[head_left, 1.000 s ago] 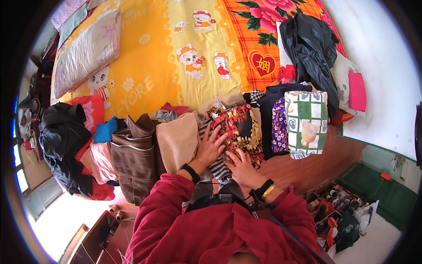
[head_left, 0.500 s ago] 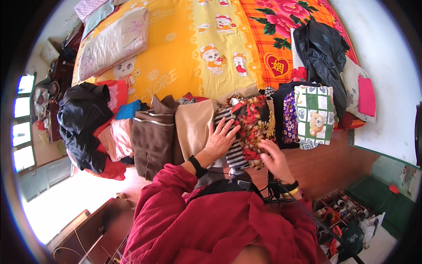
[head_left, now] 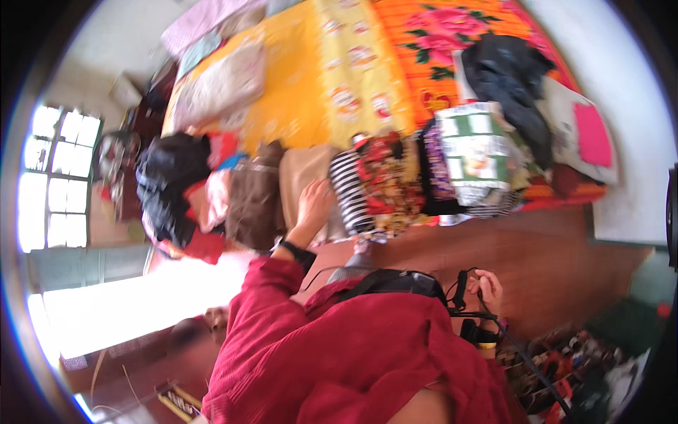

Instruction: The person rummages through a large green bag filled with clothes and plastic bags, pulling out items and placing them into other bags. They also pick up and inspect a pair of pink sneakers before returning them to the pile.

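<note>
The left hand (head_left: 315, 201) has been shifted over the tan cloth (head_left: 298, 168), fingers loose, nothing seen held. The floral cloth (head_left: 381, 173), on the edge of the bed (head_left: 296, 78), is left untouched. The right hand (head_left: 487, 286) has been withdrawn, half-curled; whether the black cord (head_left: 460, 288) is gripped cannot be told. A bright window (head_left: 60, 177) is seen leftward, reddish floor (head_left: 537, 247) rightward.
</note>
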